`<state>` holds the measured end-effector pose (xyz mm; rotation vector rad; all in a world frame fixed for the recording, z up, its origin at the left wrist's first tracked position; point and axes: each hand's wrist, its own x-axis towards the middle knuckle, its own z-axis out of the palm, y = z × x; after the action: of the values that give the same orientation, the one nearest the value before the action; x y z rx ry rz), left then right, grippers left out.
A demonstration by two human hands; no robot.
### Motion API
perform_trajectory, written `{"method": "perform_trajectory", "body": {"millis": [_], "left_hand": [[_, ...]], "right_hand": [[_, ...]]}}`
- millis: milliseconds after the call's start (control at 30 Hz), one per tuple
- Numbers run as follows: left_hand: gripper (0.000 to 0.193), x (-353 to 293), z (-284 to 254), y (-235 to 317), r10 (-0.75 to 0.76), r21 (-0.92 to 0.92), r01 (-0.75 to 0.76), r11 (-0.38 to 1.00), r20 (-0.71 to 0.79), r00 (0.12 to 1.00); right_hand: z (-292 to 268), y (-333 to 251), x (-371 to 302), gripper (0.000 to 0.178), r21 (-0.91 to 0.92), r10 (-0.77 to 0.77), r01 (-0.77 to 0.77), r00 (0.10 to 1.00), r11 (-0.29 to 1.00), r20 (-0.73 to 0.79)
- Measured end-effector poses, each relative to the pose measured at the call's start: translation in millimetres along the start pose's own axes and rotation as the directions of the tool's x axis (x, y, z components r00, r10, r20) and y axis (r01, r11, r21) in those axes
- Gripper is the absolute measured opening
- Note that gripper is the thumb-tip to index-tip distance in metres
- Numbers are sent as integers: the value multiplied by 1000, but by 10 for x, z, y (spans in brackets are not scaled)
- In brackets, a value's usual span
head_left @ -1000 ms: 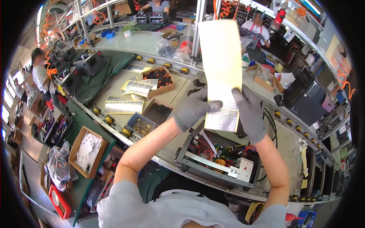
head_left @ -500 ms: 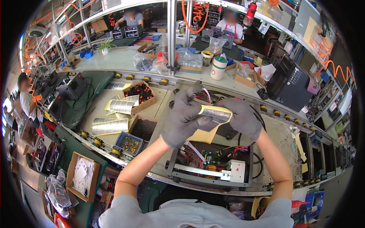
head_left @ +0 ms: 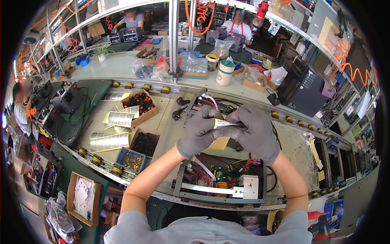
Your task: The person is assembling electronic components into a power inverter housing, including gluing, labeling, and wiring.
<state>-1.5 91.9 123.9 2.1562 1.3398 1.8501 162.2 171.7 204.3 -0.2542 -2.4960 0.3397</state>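
My left hand (head_left: 198,133), in a grey glove, pinches the left end of a silver label sheet (head_left: 222,123) with a yellowish edge. My right hand (head_left: 258,134), gloved alike, closes on its right end. The sheet is bent and seen nearly edge-on; most of its face is hidden. Below the hands sits an open metal device housing (head_left: 227,198) with a green circuit board (head_left: 221,173), red wires and a white block with a red mark. Behind the hands, a second open frame with cables (head_left: 227,103) shows partly. A yellowish paper piece (head_left: 219,143) lies under the hands.
To the left lie more silver label sheets (head_left: 109,141), a box of black and orange parts (head_left: 140,103), a box of small black parts (head_left: 146,143) and a blue bin of brass-coloured hardware (head_left: 132,160). Rollers (head_left: 96,159) line the conveyor edge. Two people work across the bench.
My hands have turned the label sheet from showing its face to nearly edge-on. My right-hand fingers have come closer to the left hand. The whole view has shifted slightly.
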Motion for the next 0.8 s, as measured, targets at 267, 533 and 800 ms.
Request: {"method": "perform_trajectory", "body": {"millis": [267,533,800], "left_hand": [[26,47,-32,-1,129,-38,-130,991,-33,991],[24,161,12,17,202,-76,-210,975,-103,974],[25,126,72,10,118,-166,-135,977,-109,987]], "right_hand": [[104,-46,-55,23,128,41,-20,986,992,-162],[59,6,5,32,278,122,-65,974,958,-192],[19,23,-94,26,143,103,-69,963,987,-249]]}}
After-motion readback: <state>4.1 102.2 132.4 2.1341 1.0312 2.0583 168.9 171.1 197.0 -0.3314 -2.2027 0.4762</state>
